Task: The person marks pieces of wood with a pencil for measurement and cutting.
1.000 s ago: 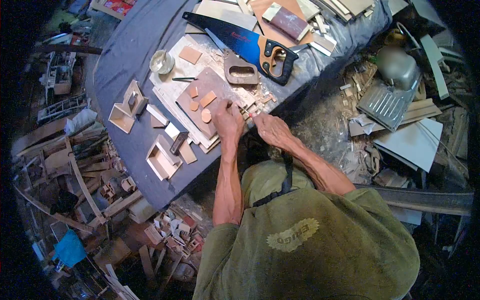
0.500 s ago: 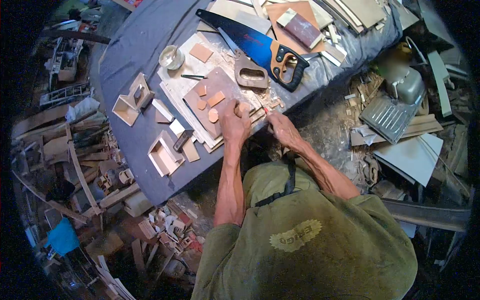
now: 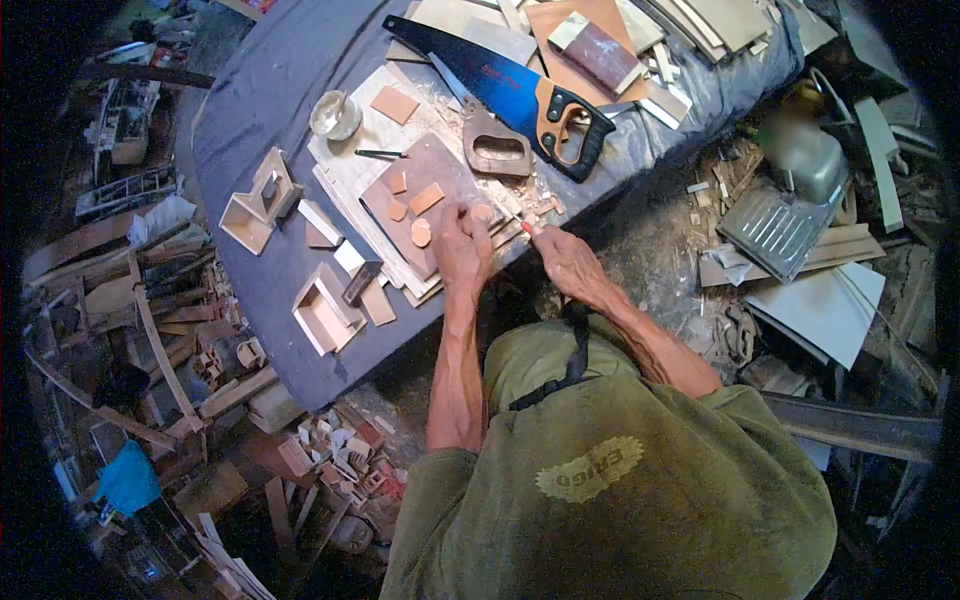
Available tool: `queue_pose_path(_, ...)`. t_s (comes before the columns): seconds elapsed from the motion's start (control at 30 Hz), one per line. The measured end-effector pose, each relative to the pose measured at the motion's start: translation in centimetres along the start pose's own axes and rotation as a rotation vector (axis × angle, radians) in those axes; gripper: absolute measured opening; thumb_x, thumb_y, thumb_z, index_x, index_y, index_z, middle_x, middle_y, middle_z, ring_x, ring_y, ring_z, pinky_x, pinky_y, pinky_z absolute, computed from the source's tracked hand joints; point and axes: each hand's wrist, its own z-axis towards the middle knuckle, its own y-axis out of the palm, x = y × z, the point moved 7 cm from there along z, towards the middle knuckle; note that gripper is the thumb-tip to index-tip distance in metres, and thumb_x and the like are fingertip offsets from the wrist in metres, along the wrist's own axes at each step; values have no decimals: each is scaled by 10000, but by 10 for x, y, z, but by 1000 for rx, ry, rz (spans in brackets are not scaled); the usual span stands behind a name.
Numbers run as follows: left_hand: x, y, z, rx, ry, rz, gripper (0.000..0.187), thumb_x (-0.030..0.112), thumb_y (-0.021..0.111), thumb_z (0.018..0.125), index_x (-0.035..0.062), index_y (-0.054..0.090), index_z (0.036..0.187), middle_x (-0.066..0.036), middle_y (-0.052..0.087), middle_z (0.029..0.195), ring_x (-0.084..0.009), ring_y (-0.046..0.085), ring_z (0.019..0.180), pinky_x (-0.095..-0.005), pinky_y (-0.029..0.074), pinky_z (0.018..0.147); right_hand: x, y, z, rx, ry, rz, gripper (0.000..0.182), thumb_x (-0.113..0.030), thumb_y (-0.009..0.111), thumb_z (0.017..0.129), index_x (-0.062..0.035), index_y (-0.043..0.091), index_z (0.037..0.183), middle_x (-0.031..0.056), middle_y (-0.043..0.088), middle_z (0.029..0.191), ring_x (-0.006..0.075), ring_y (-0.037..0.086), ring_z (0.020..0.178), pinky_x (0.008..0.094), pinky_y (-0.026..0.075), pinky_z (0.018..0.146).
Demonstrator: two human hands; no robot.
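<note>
Your left hand pinches a small wooden piece above the desk; your right hand grips a red-handled tool.

"What lies on the panel?"
"Small pieces. Underneath it are stacked boards."
"And behind it?"
"The jar, to the left; both saws, to the right."
"Left of the panel?"
"Two open boxes on the table, one farther back."
</note>
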Motion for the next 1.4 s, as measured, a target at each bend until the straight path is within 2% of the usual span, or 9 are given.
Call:
queue_pose_path(0.13, 0, 1, 4, -41, -89, -43, 273, 171, 667, 824, -31, 670, 1007, -239, 687, 853, -392, 670, 815, -436, 508, 753, -16, -4, -4, 19, -43, 5, 305, -239, 415, 1025, 40, 532, 983, 236, 571, 846, 445, 580, 752, 497, 457, 682)
queue_pose_path(0.23, -4, 6, 7, -64, -52, 7, 237, 173, 673, 818, -18, 688, 956, -216, 693, 828, -370, 673, 771, -417, 508, 721, -24, 8, -3, 92, -310, -276, 167, -117, 488, 936, 8, 564, 1016, 188, 585, 810, 361, 637, 640, 450, 528, 533)
queue_pose_path(0.33, -7, 8, 6, -75, -128, 2, 211, 165, 668, 815, -8, 698, 929, -202, 696, 836, -352, 674, 758, -402, 509, 708, -22, 12, -5, 67, -292, -240, 186, -118, 490, 936, 7, 580, 1042, 178, 593, 812, 346, 635, 616, 445, 524, 510)
queue_pose_path(0.53, -11, 11, 8, -63, -162, -8, 188, 149, 671, 801, -6, 694, 904, -201, 688, 800, -347, 675, 758, -406, 508, 700, -16, 19, -6, 110, -320, -322, 262, -130, 490, 944, 0, 599, 1144, 168, 607, 826, 336, 642, 622, 439, 530, 511)
queue_pose_path(0.83, -21, 15, 10, -55, -208, 43, 131, 120, 672, 782, 27, 690, 874, -203, 687, 810, -368, 669, 769, -407, 505, 685, -18, 18, -4, 121, -311, -305, 235, -160, 471, 977, -28, 617, 1107, 168, 610, 796, 336, 658, 655, 450, 530, 529)
queue_pose_path(1.03, -20, 16, 13, -31, -143, 70, 78, 79, 641, 771, 19, 658, 817, -206, 671, 777, -365, 666, 757, -416, 500, 678, -19, 7, 9, 68, 25, -105, 200, -189, 471, 988, -28, 590, 977, 225, 598, 693, 361, 650, 613, 470, 507, 546)
queue_pose_path(1.13, -29, 19, 12, -115, -279, 24, 117, 65, 621, 760, 16, 664, 857, -214, 671, 795, -371, 665, 775, -424, 501, 690, -8, 15, 13, 128, -90, -49, 210, -186, 469, 994, -4, 569, 965, 227, 601, 667, 373, 638, 589, 461, 488, 537)
queue_pose_path(1.27, -10, 11, 8, -115, -91, 15, 214, 90, 616, 762, 7, 659, 955, -232, 675, 852, -396, 657, 812, -441, 505, 717, -6, 19, 13, 195, -505, -256, 178, -114, 447, 974, 38, 536, 949, 238, 599, 663, 378, 648, 625, 463, 503, 510)
queue_pose_path(1.4, -14, 13, 0, -114, -32, 70, 273, 131, 616, 776, 13, 647, 1021, -240, 674, 916, -427, 649, 839, -473, 510, 748, 1, 24, 21, -43, -266, -233, 182, -105, 430, 959, 42, 535, 978, 258, 630, 827, 390, 659, 761, 477, 532, 643)
